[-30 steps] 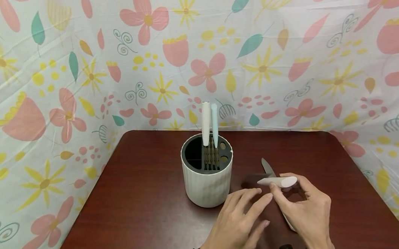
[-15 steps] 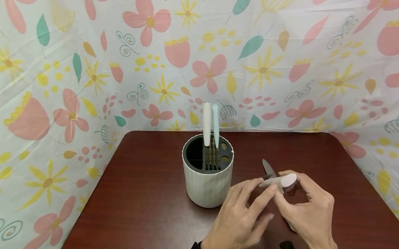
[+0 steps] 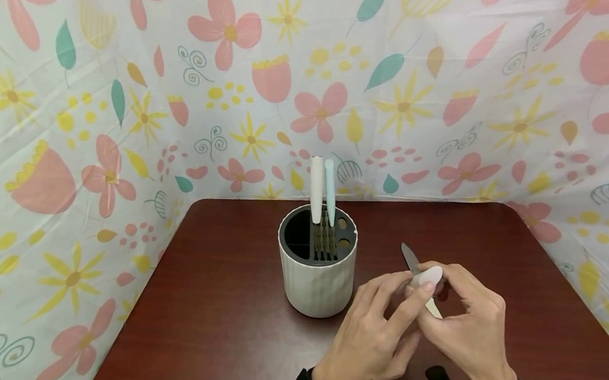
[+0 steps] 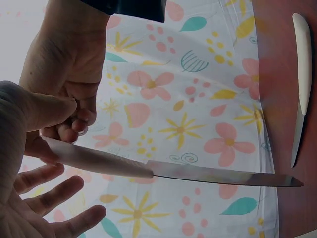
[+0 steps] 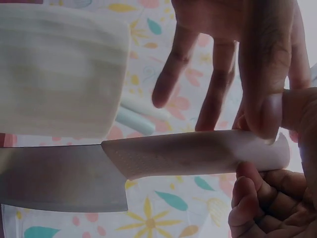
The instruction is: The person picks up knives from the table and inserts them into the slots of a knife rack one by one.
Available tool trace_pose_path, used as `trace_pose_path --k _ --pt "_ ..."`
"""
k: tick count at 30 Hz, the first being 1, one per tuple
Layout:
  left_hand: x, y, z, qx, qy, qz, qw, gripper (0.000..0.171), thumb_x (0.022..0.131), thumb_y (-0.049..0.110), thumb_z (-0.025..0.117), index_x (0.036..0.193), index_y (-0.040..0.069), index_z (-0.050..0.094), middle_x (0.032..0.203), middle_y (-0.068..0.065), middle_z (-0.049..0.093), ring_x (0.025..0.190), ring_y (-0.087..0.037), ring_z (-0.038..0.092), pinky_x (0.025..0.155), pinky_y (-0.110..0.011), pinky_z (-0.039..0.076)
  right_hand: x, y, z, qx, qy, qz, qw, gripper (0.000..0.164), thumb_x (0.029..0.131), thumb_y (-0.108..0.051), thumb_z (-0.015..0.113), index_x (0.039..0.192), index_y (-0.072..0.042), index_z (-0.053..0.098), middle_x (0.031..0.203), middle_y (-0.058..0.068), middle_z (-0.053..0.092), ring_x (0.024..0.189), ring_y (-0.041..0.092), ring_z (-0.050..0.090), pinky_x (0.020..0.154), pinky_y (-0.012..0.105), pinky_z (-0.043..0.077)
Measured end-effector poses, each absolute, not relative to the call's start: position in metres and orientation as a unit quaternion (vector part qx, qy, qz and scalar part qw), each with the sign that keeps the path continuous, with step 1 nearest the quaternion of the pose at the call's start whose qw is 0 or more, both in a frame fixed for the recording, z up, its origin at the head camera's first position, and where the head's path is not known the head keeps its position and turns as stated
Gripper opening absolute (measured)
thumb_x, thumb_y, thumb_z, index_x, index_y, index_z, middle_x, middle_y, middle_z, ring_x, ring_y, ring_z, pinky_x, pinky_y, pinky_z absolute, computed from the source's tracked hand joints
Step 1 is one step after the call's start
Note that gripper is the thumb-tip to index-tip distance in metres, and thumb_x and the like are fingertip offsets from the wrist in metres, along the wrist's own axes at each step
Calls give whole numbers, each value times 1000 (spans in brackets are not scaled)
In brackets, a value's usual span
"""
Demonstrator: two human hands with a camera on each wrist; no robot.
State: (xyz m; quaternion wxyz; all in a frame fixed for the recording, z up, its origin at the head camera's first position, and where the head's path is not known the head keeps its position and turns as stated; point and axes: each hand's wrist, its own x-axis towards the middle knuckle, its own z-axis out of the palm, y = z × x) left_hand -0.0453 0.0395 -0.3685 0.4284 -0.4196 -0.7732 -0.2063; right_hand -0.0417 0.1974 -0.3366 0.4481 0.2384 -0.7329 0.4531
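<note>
Both your hands are together on one knife [image 5: 143, 159] now: your right hand [image 3: 468, 319] pinches the handle, and your left hand [image 3: 371, 330], which was just beside it a second ago, looks to be pinching the butt end too. That handle has also turned more end-on in the head view, so I'd read this as a shared regrip. It's up above the table [image 3: 208, 315], right of the white holder [image 3: 317, 292], with a second knife [image 3: 410, 257] lying partly hidden behind your hands
</note>
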Motion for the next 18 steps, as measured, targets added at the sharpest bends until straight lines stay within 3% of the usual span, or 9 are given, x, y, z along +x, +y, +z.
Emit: trace_pose_path --k 10,18 --pt "-41 42 -370 -428 -753 -229 445 66 80 21 77 141 6 56 137 -17 58 122 -23 61 105 -29 50 -40 189 -324 299 -674 464 491 16 76 -3 74 77 12 68 69 6 63 67 3 47 66 9 36" --pt "-37 41 -372 -443 -734 -286 428 66 81 17 81 140 6 52 145 -19 53 130 -22 56 108 -25 47 -34 183 -314 336 -644 490 481 18 76 0 77 81 15 69 67 5 59 66 3 44 64 10 31"
